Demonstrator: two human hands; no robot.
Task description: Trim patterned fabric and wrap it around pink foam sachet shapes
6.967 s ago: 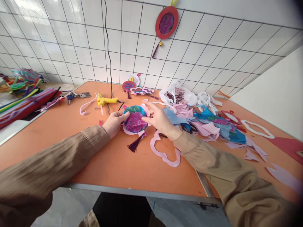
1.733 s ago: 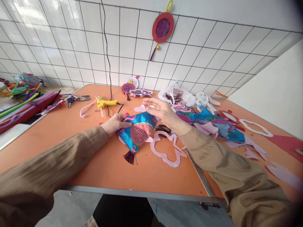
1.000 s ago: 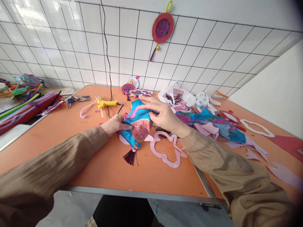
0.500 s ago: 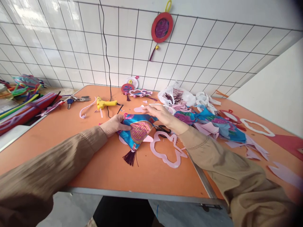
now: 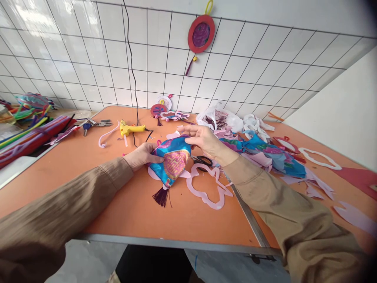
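A blue patterned fabric piece point(image 5: 176, 162) with a round gold-and-pink motif lies over a pink paper cutout point(image 5: 153, 173), whose edges show beneath it. My left hand point(image 5: 143, 156) grips the left side of the fabric, thumb on top. At the upper right edge, my right hand point(image 5: 204, 142) pinches the fabric between thumb and fingers, that edge slightly raised. A dark purple tassel point(image 5: 161, 196) hangs from the lower corner. Black-handled scissors point(image 5: 203, 160) lie just below my right hand, partly hidden. Beside them is a pink scalloped paper frame point(image 5: 198, 192).
A yellow glue gun point(image 5: 132, 128) with a cord stands at the back left, near keys point(image 5: 86, 126). Fabric scraps point(image 5: 282, 160) and a white plastic bag point(image 5: 232, 118) spread across the right. Coloured pipe cleaners point(image 5: 35, 137) are piled far left. A red round ornament point(image 5: 201, 34) hangs on the wall.
My right hand has turned from flat above the fabric to pinching its upper right edge. That edge has lifted and the fabric has creased. My left hand has stayed in place.
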